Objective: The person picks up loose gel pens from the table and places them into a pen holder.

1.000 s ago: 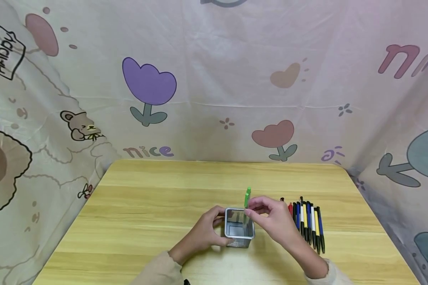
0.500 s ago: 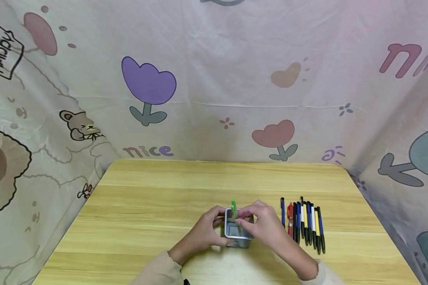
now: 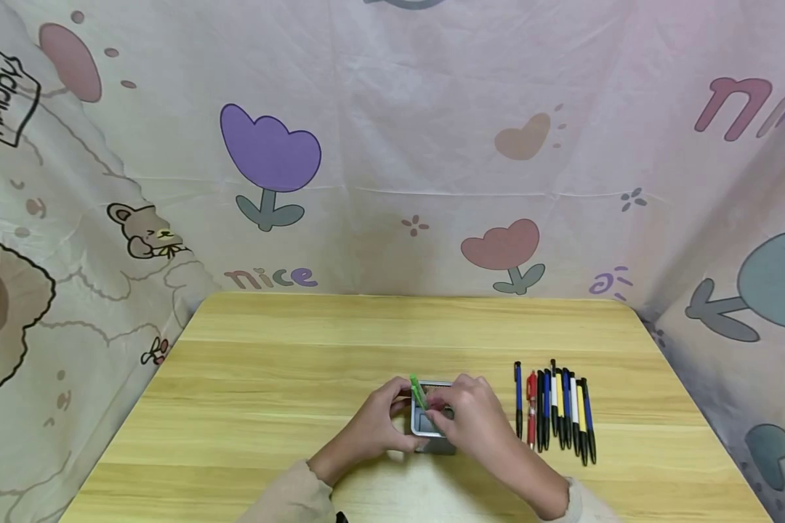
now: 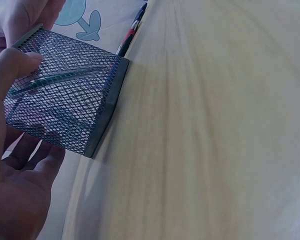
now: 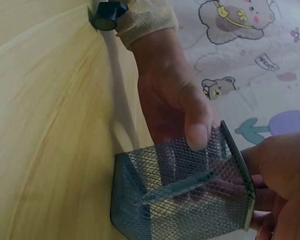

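While the left hand [image 3: 378, 423] grips a square grey-mesh cup [image 4: 85, 107] from nine o'clock, the right hand [image 3: 474, 415] pinches the green pen [image 3: 419, 393] inside.

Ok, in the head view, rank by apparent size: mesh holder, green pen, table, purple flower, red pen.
1. Table
2. Purple flower
3. Mesh holder, partly covered
4. Red pen and green pen: not ranked, green partly hidden

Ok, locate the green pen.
In the head view, the green pen slants into the mesh holder, its top at the far-left corner, by the right hand.
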The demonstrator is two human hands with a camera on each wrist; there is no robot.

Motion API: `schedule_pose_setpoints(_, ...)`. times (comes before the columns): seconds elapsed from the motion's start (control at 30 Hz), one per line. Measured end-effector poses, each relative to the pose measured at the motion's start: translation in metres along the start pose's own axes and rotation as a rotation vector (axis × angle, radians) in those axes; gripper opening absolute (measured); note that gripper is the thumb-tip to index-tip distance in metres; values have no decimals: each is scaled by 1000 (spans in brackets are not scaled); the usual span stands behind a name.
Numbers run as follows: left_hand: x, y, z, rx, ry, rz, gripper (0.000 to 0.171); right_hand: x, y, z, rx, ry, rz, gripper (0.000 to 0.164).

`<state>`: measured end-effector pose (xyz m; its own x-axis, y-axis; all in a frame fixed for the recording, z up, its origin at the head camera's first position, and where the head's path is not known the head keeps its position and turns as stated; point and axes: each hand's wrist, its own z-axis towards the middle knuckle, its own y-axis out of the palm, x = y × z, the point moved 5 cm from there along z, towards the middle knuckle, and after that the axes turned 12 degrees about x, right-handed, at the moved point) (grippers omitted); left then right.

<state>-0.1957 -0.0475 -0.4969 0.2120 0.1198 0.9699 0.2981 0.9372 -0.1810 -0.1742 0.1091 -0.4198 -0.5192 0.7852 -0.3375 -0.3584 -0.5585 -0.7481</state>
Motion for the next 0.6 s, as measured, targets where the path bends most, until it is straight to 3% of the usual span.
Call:
schedule_pose_setpoints(0.27,1,-1,-1,-6,6,16,66,-5,4,0,-48,45,-60,17)
schedule_pose_setpoints(0.6,-2,0,-1,-16,-4,-7,66,-11,4,3,-72,48,-56,14)
